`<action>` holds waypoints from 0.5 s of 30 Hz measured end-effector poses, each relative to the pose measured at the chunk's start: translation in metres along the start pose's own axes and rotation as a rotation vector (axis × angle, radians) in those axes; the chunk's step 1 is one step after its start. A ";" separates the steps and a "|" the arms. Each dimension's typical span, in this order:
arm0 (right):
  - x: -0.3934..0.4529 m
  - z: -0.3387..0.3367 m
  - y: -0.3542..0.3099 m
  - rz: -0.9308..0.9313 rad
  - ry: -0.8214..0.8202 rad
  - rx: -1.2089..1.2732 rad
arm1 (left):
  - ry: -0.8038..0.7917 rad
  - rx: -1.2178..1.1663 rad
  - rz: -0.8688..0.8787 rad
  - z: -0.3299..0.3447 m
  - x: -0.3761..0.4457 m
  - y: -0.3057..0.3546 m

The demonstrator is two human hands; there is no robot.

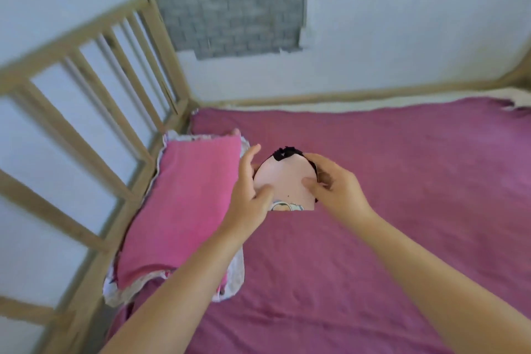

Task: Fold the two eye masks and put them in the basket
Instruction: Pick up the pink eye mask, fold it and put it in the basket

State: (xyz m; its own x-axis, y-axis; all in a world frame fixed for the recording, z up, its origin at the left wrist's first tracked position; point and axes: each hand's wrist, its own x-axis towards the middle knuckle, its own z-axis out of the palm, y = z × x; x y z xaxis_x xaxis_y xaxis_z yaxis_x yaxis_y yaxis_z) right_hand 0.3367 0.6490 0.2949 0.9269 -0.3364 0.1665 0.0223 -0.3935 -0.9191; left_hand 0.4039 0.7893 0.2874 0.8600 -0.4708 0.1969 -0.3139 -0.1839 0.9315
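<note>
A pale pink eye mask point(286, 178) with black trim and a black strap at its top is held above the bed, doubled over into a rounded shape. A printed piece shows under its lower edge point(287, 206); I cannot tell whether that is the second mask. My left hand point(250, 192) grips the mask's left side, thumb on its face. The right side is pinched by my right hand point(336, 184), thumb on the pink face. No basket is in view.
A bright pink pillow point(184, 204) with a white patterned edge lies at the left of the magenta bedspread point(388, 181). A wooden slatted headboard point(94, 100) stands at the left, and a low wooden rail point(344, 95) runs along the white wall behind.
</note>
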 end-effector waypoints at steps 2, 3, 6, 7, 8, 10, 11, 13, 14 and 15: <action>0.005 -0.014 -0.017 -0.022 0.096 0.053 | 0.030 0.043 0.137 0.001 0.007 0.022; 0.008 -0.022 -0.024 -0.039 0.132 0.062 | 0.071 0.072 0.198 0.001 0.011 0.030; 0.013 -0.038 -0.040 -0.100 0.184 0.033 | 0.193 0.148 0.328 0.003 0.025 0.046; 0.013 -0.042 -0.043 -0.115 0.191 -0.002 | 0.213 0.160 0.362 0.004 0.029 0.049; 0.013 -0.046 -0.046 -0.132 0.187 -0.046 | 0.208 0.158 0.359 0.005 0.033 0.052; 0.013 -0.054 -0.054 -0.170 0.116 -0.128 | 0.166 0.129 0.300 0.006 0.040 0.063; 0.012 -0.058 -0.059 -0.195 0.053 -0.165 | 0.153 0.105 0.280 0.005 0.043 0.071; 0.012 -0.067 -0.068 -0.262 -0.054 -0.216 | 0.144 0.071 0.271 -0.001 0.051 0.085; 0.014 -0.071 -0.071 -0.295 -0.073 -0.233 | 0.139 0.071 0.277 -0.004 0.055 0.093; 0.016 -0.075 -0.073 -0.311 -0.070 -0.246 | 0.130 0.076 0.289 -0.007 0.059 0.100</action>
State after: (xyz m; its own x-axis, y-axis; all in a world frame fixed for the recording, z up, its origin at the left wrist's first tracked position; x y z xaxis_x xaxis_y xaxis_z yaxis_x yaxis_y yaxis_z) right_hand 0.3216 0.6085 0.3915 0.9133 -0.1134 0.3912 0.2237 -0.6631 -0.7143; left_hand 0.4264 0.7495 0.3944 0.7736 -0.3998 0.4917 -0.5773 -0.1246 0.8070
